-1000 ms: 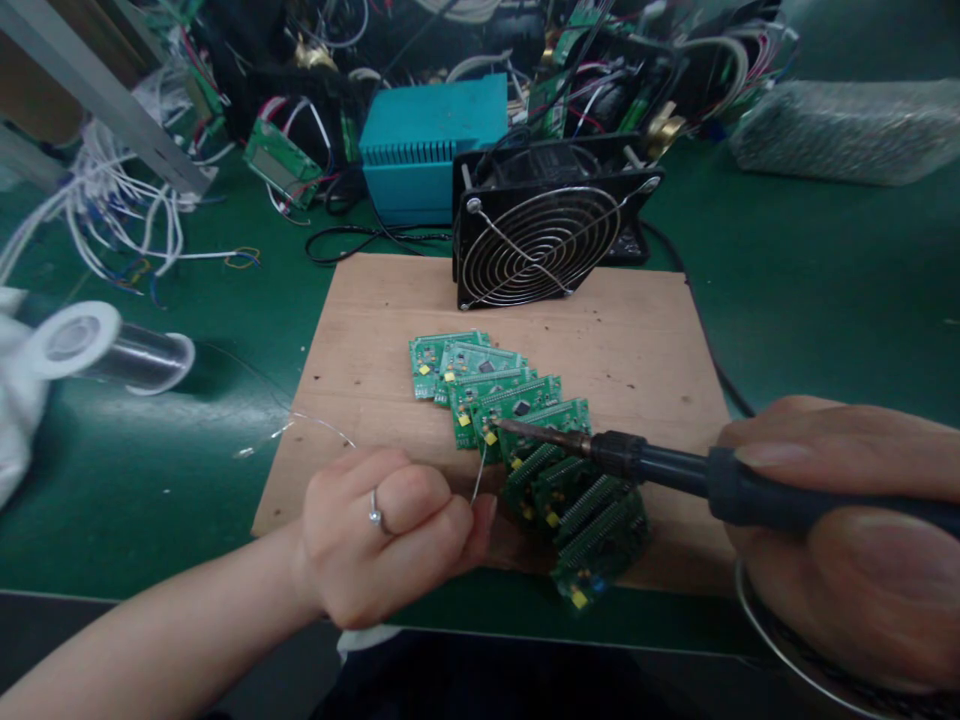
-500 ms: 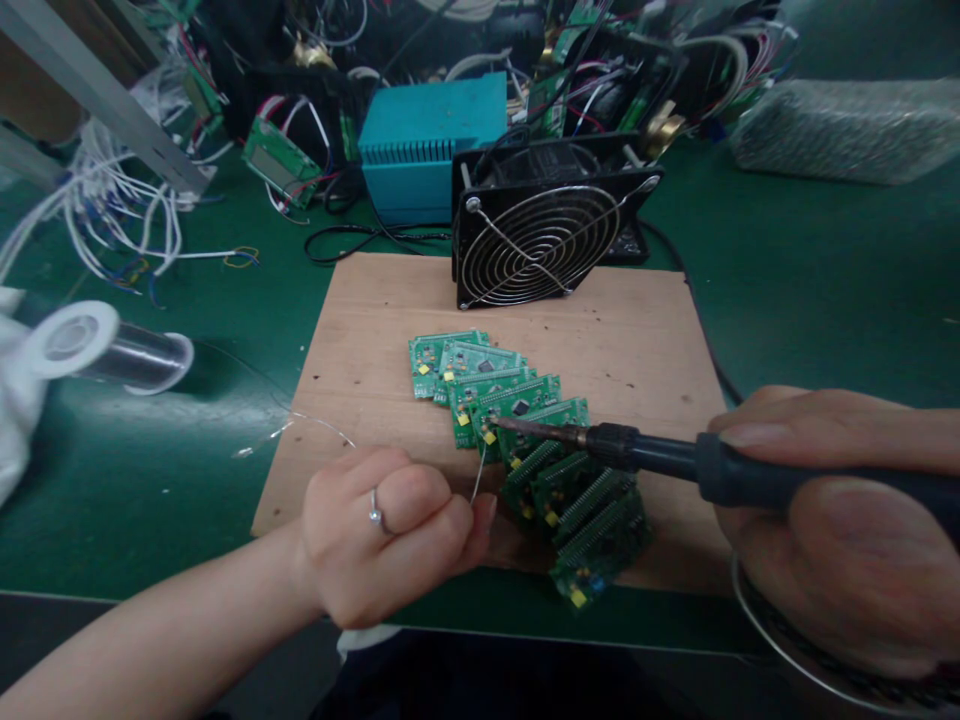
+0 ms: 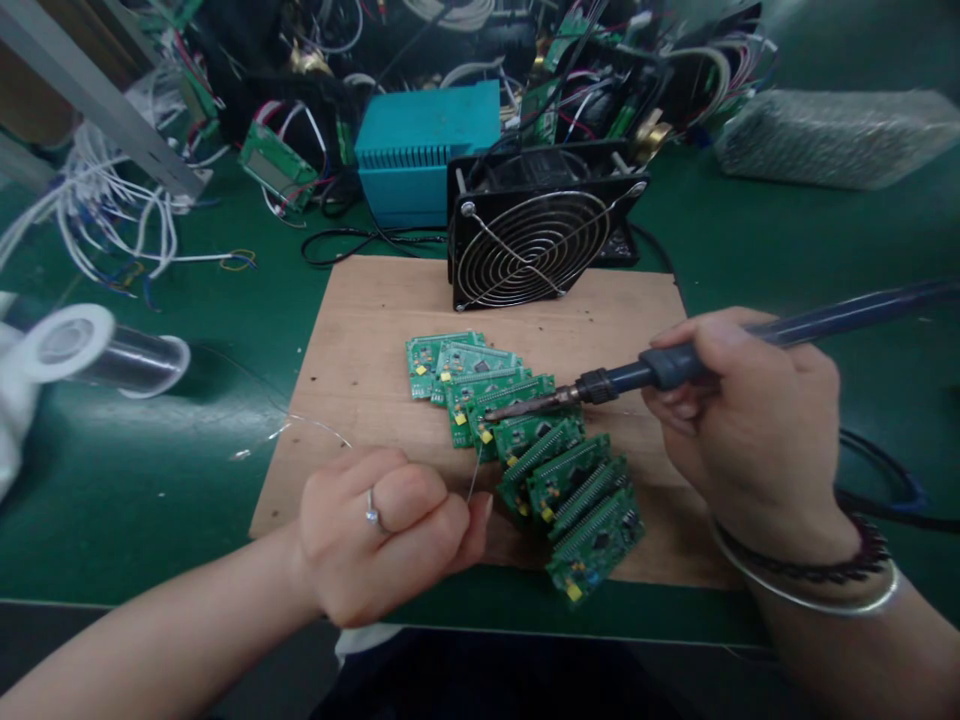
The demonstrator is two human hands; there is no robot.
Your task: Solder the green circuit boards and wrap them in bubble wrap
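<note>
My left hand (image 3: 390, 530) is closed on a thin solder wire (image 3: 475, 474), whose end rises between thumb and finger to a green circuit board (image 3: 517, 392). In my right hand (image 3: 750, 430) is a soldering iron (image 3: 622, 378), its tip pointing left at that same board, near a yellow part. Whether tip and wire touch the board I cannot tell. Several boards overlap in a slanting row; the nearest one (image 3: 600, 545) lies at the front. From a spool (image 3: 135, 355) on the left, the wire runs toward my left hand.
A brown board (image 3: 367, 310) lies under the circuit boards on the green table (image 3: 225, 430). Behind stand a black fan (image 3: 536, 250) with a wire guard and a blue box (image 3: 427, 130). White cables (image 3: 120, 200) pile up at left; a bubble-wrapped pack (image 3: 832, 140) lies at right.
My right hand has moved away from the camera and to the left, and the iron's handle now slants up to the right. The tip stays near the same board. My left hand has hardly moved.
</note>
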